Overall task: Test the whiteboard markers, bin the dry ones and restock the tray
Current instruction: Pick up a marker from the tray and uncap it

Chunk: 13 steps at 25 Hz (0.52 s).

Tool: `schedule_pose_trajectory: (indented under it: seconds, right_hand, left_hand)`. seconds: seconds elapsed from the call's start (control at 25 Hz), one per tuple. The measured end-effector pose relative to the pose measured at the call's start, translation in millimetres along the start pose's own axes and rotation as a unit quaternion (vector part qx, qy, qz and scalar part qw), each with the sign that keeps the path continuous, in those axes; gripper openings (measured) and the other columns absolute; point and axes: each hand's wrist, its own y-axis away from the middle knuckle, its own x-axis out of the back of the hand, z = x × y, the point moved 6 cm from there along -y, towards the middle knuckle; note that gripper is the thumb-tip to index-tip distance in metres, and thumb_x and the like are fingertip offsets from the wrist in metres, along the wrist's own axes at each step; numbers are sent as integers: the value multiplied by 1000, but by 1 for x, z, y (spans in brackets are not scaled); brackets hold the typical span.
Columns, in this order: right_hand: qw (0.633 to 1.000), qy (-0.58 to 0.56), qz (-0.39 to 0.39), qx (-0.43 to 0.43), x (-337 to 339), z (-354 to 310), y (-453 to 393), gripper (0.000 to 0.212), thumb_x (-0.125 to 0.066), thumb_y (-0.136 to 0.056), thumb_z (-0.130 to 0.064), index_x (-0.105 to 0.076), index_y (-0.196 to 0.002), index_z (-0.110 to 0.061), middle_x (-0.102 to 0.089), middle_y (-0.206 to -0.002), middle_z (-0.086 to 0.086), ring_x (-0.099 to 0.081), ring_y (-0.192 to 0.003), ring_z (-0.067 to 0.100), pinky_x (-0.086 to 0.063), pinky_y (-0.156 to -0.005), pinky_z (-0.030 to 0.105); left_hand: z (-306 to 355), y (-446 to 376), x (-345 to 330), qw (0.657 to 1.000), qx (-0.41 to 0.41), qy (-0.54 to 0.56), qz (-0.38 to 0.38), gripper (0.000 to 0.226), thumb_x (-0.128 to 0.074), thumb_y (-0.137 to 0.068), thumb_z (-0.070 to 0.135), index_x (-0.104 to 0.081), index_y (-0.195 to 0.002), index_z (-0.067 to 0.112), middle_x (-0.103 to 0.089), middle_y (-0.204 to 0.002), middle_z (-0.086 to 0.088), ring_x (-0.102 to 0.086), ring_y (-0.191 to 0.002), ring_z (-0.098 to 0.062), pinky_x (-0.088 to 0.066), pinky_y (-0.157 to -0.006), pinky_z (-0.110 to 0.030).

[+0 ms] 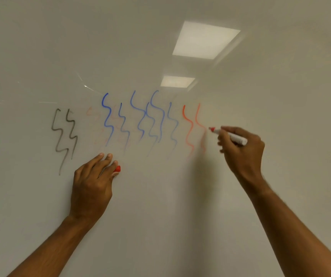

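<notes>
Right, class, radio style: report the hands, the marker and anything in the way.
Right hand grips red marker, tip at whiteboard. Left hand holds red cap against board. Nothing in the way.

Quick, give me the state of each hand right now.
Left hand: rests on the whiteboard, fingers holding the red cap.
Right hand: grips the red marker, tip near the board.
</notes>
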Motion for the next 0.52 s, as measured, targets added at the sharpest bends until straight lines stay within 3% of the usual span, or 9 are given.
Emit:
schedule_pose_trajectory:
  seconds: [0.16, 0.32, 0.52]
  right_hand:
    - [999, 13, 17, 47, -9, -12, -49, 18, -65, -88, -25, -75, -103, -21, -75, -92, -5, -72, -81, 12, -60, -76, 38]
    - [986, 91, -31, 138, -12, -13, -45, 14, -65, -87, -15, -76, -96, -14, -74, -82, -3, -66, -70, 4, -49, -65, 18]
    - [991, 113, -26, 63, 22, 18, -8, 10, -68, -82, -19, -77, -78, -18, -72, -69, -9, -67, -62, 7, -54, -60, 33]
  left_hand:
    - [1, -1, 0, 1000, -4, -7, -7, 31, -52, -93, 24, -70, -109, 5, -67, -118, -13, -57, -118, -30, -41, -90, -41]
    - [-1, -1, 0, 1000, -9, -9, -7, 30, -53, -93, 23, -70, -109, 5, -66, -119, -13, -58, -117, -30, -41, -90, -41]
    - [1, -1, -1, 1000, 1, -7, -3, 30, -53, -92, 22, -70, -109, 3, -67, -117, -15, -58, -116, -32, -42, -88, -42]
